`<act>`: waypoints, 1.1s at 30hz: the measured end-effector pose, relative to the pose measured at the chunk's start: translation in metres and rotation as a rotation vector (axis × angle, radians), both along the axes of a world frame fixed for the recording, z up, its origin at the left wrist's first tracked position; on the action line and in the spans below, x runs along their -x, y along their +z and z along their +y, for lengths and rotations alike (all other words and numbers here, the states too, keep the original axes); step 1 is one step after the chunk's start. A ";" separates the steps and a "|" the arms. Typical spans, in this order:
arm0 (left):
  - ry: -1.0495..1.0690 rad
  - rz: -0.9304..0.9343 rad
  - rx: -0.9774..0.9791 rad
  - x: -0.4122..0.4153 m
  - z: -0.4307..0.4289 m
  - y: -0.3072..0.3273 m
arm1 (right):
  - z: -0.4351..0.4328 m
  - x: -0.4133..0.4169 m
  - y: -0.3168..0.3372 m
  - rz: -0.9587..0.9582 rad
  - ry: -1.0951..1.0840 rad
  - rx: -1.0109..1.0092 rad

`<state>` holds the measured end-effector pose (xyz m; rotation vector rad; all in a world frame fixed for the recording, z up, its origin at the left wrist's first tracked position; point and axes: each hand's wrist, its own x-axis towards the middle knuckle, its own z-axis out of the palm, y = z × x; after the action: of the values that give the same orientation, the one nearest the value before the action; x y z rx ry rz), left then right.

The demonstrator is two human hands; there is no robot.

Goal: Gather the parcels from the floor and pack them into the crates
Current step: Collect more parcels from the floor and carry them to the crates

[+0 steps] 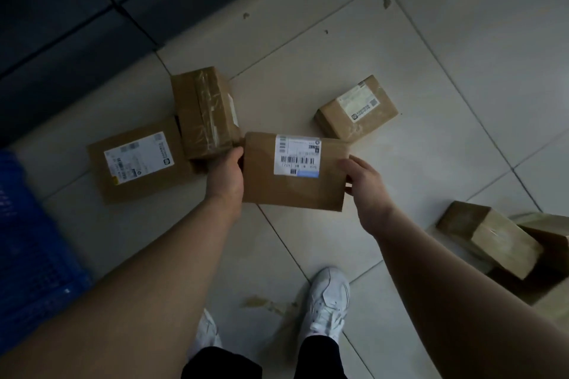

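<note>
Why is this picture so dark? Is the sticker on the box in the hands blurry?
Head view: the light is dim and darkest toward the corners, so the blue crate looks murky. Head view again: the label on the held parcel shows its barcode clearly, but its small print is too soft to read.

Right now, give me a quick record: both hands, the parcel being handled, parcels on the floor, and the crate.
left hand: grips left edge of barcode parcel
right hand: holds its right edge
floor, left: flat labelled parcel, taped parcel leaning over its corner
floor, right: small labelled parcel; stacked parcels at lower right
blue crate: far left edge, contents not visible
</note>
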<state>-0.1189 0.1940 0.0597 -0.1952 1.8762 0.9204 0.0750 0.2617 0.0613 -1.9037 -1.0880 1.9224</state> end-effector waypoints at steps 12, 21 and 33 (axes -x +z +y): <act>-0.313 -0.192 -0.110 0.023 -0.028 -0.038 | -0.032 0.014 -0.050 0.185 -0.090 0.238; -0.273 -0.211 -0.206 0.025 -0.034 0.042 | -0.030 0.022 0.038 0.055 -0.090 0.212; -0.238 -0.163 -0.383 0.070 -0.048 0.331 | -0.024 0.067 0.326 0.088 0.021 0.006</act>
<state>-0.1888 0.1464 0.3905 0.1776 1.5032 1.0428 0.0084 0.2374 0.3869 -1.7993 -1.0824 2.0024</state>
